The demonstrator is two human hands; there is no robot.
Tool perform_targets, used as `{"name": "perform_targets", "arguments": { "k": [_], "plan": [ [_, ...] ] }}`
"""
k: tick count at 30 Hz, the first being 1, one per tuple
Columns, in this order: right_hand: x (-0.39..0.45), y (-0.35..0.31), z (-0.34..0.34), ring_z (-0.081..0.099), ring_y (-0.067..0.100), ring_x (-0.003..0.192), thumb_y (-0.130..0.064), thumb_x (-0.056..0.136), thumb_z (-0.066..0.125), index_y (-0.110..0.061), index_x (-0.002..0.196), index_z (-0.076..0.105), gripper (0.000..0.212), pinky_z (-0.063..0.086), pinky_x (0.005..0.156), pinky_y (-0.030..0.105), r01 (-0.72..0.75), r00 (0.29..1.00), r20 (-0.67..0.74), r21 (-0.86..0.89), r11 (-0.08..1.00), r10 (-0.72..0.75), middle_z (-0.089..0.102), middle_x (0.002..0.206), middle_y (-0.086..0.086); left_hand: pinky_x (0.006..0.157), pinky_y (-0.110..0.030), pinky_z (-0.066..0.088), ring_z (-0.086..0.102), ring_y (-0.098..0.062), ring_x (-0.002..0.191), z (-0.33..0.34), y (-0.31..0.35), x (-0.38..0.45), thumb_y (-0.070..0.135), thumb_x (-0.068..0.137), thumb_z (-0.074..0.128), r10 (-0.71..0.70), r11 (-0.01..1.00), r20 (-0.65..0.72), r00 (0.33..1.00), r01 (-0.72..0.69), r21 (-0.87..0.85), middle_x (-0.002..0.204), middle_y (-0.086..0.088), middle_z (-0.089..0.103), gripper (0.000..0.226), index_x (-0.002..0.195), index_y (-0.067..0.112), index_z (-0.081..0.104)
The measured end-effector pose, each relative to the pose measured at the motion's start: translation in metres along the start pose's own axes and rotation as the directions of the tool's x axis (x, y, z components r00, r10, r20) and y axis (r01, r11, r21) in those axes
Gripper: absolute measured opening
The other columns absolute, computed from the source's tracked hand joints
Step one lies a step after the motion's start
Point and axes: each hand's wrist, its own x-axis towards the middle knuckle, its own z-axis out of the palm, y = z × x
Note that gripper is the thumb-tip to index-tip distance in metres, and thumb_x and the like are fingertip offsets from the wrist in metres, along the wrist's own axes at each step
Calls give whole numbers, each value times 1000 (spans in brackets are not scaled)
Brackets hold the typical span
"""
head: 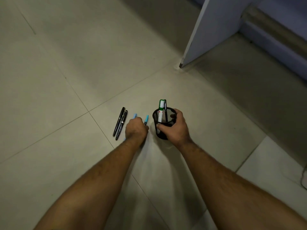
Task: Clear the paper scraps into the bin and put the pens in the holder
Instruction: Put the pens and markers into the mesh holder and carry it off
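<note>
A black mesh pen holder [159, 117] stands on the tiled floor, gripped from the right side by my right hand [176, 128]. A green-and-white marker [161, 107] and a dark pen stand inside it. To its left my left hand [136, 128] is closed over pens on the floor: a teal-capped pen [146, 119] sticks out by the fingers and a light blue pen [134, 115] shows above the knuckles. Two black pens [121, 122] lie side by side on the floor further left, untouched. No paper scraps or bin are in view.
A white furniture panel [214, 30] stands on the floor at upper right, with a wall skirting behind it. A cable [303, 176] lies at the right edge. Pale floor tiles [66, 63] stretch to the left and ahead.
</note>
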Motion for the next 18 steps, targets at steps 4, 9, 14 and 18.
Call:
{"name": "perform_targets", "arguments": {
  "k": [4, 9, 14, 18],
  "plan": [
    [0, -1, 0, 61, 9, 103, -28, 63, 85, -34, 126, 49, 72, 48, 91, 23, -5, 999, -39, -10, 1000, 5, 60, 123, -6, 62, -25, 49, 68, -23, 70, -37, 18, 10, 30, 72, 72, -118, 879, -87, 989, 63, -473, 69, 0, 68, 19, 77, 12, 72],
    [5, -9, 7, 60, 17, 109, -33, 59, 84, -27, 131, 48, 81, 52, 95, 33, 24, 996, -79, -92, 995, -32, 57, 124, -3, 66, -39, 62, 71, -21, 64, -83, 35, 16, 27, 65, 68, -92, 672, -194, 977, -83, -736, 62, 1, 68, 13, 65, 15, 67],
    [4, -17, 17, 61, 17, 107, -34, 56, 83, -30, 127, 48, 79, 54, 94, 37, 49, 996, -75, -89, 995, -56, 58, 121, -4, 64, -29, 54, 59, -12, 58, -79, 41, 9, 18, 76, 73, 42, 586, -62, 997, -75, -807, 62, 2, 65, 8, 70, 14, 72],
    [5, -20, 16, 63, 13, 105, -33, 58, 84, -32, 127, 48, 77, 54, 92, 31, 42, 997, -66, -13, 999, -43, 61, 120, -6, 66, -26, 51, 60, -8, 61, -70, 30, 5, 29, 72, 80, 163, 763, -70, 984, -171, -623, 68, 7, 67, 15, 84, 21, 76]
  ]
}}
